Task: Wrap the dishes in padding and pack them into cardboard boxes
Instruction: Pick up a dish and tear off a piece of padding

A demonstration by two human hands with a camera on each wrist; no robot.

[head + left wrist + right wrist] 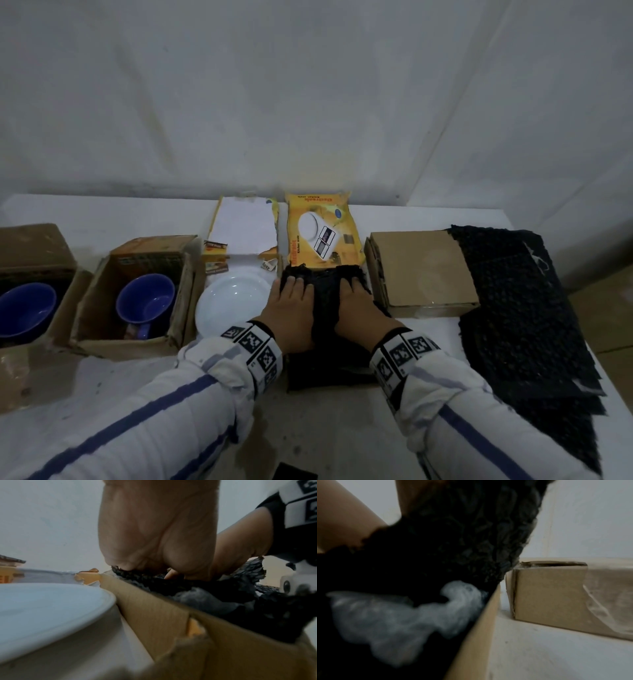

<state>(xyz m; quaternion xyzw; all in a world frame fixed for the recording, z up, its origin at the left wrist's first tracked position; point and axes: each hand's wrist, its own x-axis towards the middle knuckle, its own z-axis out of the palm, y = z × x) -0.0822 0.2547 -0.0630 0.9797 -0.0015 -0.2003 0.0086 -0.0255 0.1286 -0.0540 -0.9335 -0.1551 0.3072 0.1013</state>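
Both hands lay flat, side by side, on a black padded bundle that sat inside an open cardboard box at the near middle of the white tabletop. The left hand pressed on the bundle's left part and the right hand on its right, fingers stretched forward over the far edge of the padding; neither grip was wrapped round anything — the fingers looked straight, pushing down. In the left wrist view a pale patch showed through a gap in the black padding, too blurred to name. Just left of the box, touching its wall, a bare white plate rested on the tabletop. Further left stood two open cardboard boxes, each with a blue mug in it: one near the plate and one at the frame's edge. Beyond the hands lay the box's yellow lid flap, printed with a kitchen scale. To the right sat a closed brown box, and beside it — partly behind it — a stack of black padding sheets.
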